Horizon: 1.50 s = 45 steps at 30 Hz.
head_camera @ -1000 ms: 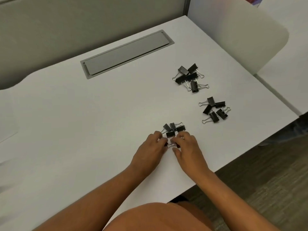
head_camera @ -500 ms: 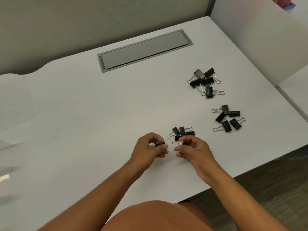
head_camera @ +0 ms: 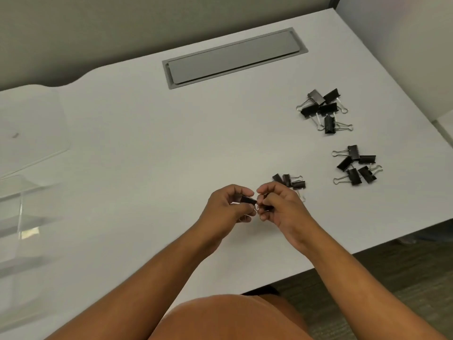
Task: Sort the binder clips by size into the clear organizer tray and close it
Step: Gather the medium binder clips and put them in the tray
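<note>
While three heaps of black binder clips [head_camera: 324,110] are lying sorted at the frame's right, you are pinching one small clip [head_camera: 248,200] in your left hand [head_camera: 229,204] and another in your right hand [head_camera: 278,204]; nothing is sitting yet in the glassy clear organizer tray [head_camera: 22,204] at far left.

bare desk [head_camera: 147,168] left, clip piles [head_camera: 355,165] right
</note>
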### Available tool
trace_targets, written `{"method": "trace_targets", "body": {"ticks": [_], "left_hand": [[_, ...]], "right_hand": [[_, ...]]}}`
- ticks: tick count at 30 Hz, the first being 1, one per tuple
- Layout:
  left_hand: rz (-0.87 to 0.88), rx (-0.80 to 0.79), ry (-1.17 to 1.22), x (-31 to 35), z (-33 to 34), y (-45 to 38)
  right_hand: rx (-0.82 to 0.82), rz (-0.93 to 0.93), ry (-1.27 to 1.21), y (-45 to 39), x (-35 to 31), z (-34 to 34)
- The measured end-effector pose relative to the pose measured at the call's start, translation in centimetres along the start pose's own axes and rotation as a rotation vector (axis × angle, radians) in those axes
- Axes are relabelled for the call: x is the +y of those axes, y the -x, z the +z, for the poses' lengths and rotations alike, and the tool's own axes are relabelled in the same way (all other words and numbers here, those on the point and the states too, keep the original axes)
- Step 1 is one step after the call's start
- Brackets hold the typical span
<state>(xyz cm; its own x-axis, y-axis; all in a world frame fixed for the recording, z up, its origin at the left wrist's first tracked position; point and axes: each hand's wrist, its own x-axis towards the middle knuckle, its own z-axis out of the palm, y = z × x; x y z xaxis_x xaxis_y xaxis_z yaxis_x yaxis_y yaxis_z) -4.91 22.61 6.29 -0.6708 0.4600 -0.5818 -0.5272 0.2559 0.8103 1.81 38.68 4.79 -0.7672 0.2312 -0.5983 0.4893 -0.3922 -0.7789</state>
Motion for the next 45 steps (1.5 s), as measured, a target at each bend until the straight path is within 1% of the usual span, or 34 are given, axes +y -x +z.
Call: {"method": "trace_targets", "body": {"ticks": [4, 8, 11, 14, 17, 20, 23, 26, 29, 31, 33, 36, 38, 42, 45], "left_hand": [[-0.004, 0.084, 0.06, -1.2, -4.4, 1.8], [-0.023, 0.122, 0.118, -2.8, -9.6, 4.8], [0.021, 0.174, 0.101, -3.8, -14.3, 7.7], [0.065, 0.275, 0.086, -4.5, -18.9, 10.8], [0.113, 0.435, 0.131, -5.3, -23.5, 13.7], [0.162, 0.601, 0.261, -6.1, -27.8, 16.2], [0.198, 0.731, 0.365, -6.7, -32.1, 18.2], [0.214, 0.764, 0.387, -6.8, -36.0, 19.7], [0.218, 0.77, 0.376, -6.7, -38.9, 20.5], [0.227, 0.779, 0.353, -6.7, -40.2, 20.7], [0.238, 0.785, 0.322, -6.7, -41.4, 20.6], [0.262, 0.806, 0.276, -6.9, -42.8, 20.0], [0.28, 0.839, 0.191, -7.0, -43.6, 19.4], [0.329, 0.904, 0.005, -6.4, -45.4, 17.7], [0.37, 0.958, -0.16, -5.1, -47.2, 15.6]], "right_hand": [[-0.069, 0.05, -0.005, 0.5, 1.9, 4.3], [-0.15, 0.064, 0.098, 1.6, 3.4, 9.0], [-0.188, 0.074, 0.153, 2.5, 4.0, 14.1], [-0.218, 0.088, 0.185, 3.1, 4.8, 19.8], [-0.245, 0.046, 0.253, 3.5, 5.3, 26.0], [-0.275, -0.105, 0.396, 3.3, 4.6, 33.0], [-0.32, -0.341, 0.496, 2.1, 3.1, 40.3], [-0.333, -0.632, 0.647, 0.0, 1.8, 47.2], [-0.328, -0.79, 0.814, -2.4, 1.9, 52.5], [-0.343, -0.807, 0.919, -4.0, 2.8, 54.5], [-0.348, -0.75, 0.998, -4.9, 3.7, 55.4], [-0.288, -0.714, 1.049, -4.6, 4.7, 54.7], [-0.247, -0.716, 1.039, -4.0, 5.2, 53.7], [-0.166, -0.704, 0.93, -2.9, 6.1, 52.0], [-0.14, -0.689, 0.891, -1.9, 6.6, 51.0]]}}
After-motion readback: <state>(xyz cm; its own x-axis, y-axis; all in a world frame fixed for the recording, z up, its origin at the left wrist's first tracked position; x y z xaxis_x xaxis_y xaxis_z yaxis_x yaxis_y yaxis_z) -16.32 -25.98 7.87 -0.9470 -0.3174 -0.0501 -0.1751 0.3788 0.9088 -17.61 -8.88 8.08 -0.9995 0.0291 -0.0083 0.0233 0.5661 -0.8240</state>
